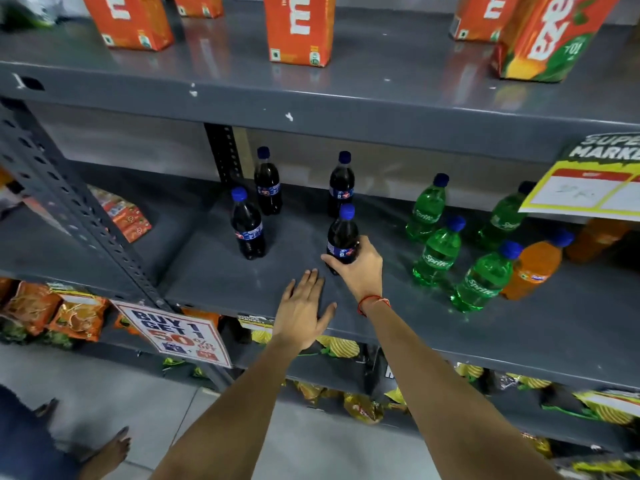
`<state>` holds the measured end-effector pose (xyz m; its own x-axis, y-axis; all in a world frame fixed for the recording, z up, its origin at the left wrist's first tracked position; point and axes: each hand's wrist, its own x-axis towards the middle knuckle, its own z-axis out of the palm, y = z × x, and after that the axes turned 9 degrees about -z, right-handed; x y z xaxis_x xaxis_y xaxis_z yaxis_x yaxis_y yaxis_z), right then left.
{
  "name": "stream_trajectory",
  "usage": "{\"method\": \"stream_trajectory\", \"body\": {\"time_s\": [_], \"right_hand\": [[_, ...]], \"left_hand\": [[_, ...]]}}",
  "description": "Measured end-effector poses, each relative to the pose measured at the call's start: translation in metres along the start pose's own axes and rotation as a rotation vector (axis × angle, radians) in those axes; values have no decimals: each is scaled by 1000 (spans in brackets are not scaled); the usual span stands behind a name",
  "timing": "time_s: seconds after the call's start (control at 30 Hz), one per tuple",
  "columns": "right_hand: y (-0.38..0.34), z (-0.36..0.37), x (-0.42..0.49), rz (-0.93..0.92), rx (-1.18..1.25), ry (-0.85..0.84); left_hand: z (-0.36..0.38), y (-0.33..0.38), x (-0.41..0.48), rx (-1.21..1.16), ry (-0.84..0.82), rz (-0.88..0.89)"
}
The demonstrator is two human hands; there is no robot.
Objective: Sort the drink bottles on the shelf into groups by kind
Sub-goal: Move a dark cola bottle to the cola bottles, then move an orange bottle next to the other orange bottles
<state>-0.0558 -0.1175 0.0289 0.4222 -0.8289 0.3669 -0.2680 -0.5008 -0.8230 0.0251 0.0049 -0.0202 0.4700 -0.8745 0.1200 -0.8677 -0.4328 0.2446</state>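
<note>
- Cola bottles, four in all, standing upright on the grey middle shelf [214,282], left of centre: far-left cola [267,181], far-right cola [341,183], near-left cola [248,225], near-right cola [342,237].
- Right hand [360,268] wrapped around the lower body of the near-right cola, fingers curled over its label, base of the bottle on or just at the shelf — cannot tell which.
- Left hand [301,313] open and flat, palm down, resting at the near edge of the shelf just left of the right hand, holding nothing.
- Red thread [372,301] tied around the right wrist.
- Sprite bottles [438,254], four green ones with blue caps, grouped to the right of the colas, all upright.
- Orange bottle [535,266] just right of the nearest Sprite, touching or nearly so; a second orange one farther right, partly hidden behind a yellow price sign [588,192].
- Orange juice cartons [299,29] spaced along the shelf above.
- Snack packets [72,313] on the shelf below, beside a "Buy 1 Get 1" sign [176,336].
</note>
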Motion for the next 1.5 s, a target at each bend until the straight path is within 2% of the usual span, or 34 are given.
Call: {"method": "stream_trajectory", "body": {"time_s": [0.17,0.27,0.47,1.0,1.1,1.2,1.5], "right_hand": [[14,-8,-5,64,157,-171],[21,-9,-9,44,148,-246],[13,3,-4,-21,12,-150],[15,1,-10,34,117,-136],[16,-18,-25,62,125,-83],[26,-52,-51,73,87,51],[80,-186,-96,153,16,328]], "left_hand": [[2,0,-1,-8,38,19],[2,0,-2,-15,60,24],[3,0,-1,-7,72,18],[-2,3,-1,-80,57,10],[-4,11,-2,-145,70,7],[-2,34,-7,-228,93,-1],[20,156,-9,-252,60,140]]}}
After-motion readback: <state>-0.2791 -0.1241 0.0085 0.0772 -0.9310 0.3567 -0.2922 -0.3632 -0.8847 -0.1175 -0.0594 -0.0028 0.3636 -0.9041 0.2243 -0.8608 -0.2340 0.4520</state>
